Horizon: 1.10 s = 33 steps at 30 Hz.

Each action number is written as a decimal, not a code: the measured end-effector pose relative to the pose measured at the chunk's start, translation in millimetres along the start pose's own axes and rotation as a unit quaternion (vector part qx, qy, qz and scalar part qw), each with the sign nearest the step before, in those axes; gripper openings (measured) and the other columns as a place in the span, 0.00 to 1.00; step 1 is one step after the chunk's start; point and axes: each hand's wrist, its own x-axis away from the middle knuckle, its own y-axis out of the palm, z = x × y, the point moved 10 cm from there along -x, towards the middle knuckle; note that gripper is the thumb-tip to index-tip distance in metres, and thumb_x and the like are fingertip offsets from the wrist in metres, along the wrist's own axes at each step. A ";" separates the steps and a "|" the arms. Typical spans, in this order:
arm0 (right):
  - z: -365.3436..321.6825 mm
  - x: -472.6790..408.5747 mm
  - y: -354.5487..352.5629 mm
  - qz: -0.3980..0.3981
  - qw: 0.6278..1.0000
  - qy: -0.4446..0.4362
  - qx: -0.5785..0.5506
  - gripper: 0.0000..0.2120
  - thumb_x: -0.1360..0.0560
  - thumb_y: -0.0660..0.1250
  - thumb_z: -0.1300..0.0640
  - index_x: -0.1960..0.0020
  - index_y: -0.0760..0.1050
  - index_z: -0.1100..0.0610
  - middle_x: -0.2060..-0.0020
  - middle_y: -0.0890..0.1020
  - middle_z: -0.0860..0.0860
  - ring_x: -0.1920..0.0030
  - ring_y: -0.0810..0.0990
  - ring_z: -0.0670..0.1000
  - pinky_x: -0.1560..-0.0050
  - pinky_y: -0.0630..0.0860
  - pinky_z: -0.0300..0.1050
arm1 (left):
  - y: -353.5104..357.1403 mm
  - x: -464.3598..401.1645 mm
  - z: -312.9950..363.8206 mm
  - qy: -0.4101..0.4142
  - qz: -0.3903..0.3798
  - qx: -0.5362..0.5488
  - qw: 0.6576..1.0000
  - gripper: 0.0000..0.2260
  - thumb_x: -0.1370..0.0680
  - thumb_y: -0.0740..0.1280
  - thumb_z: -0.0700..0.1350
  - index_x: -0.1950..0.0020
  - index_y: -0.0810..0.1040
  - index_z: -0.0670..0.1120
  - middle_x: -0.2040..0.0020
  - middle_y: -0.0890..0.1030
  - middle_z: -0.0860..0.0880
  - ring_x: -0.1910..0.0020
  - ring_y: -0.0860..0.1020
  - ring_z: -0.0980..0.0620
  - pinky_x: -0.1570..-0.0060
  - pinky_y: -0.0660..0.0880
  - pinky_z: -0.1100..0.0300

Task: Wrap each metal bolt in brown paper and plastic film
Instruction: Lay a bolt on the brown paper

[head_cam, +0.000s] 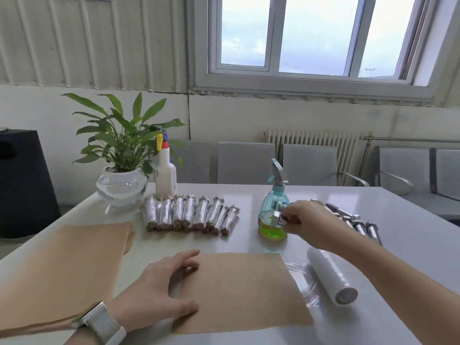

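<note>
One shiny hex-headed metal bolt [280,218] in right-hand fingers [292,218].

Bright daylight from the window [306,36], soft shadows, glare on the table [323,202] (possibly overexposed), bowed wide-angle edges

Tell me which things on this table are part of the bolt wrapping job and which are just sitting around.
Part of the job:
bolt held in the right hand
paper sheet under the left hand
paper stack
film roll
bare bolts
wrapped bolts

Just sitting around:
potted plant
white spray bottle
blue spray bottle
</note>
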 end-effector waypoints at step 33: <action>16.5 -0.8 -6.4 0.189 0.918 0.131 -0.324 0.19 0.30 0.74 0.41 0.52 0.77 0.56 0.61 0.80 0.49 0.56 0.79 0.50 0.56 0.73 0.46 | -0.1 0.4 -6.4 -0.014 0.002 -0.033 0.999 0.37 0.34 0.76 0.58 0.30 0.60 0.67 0.39 0.73 0.67 0.37 0.69 0.70 0.32 0.62 0.68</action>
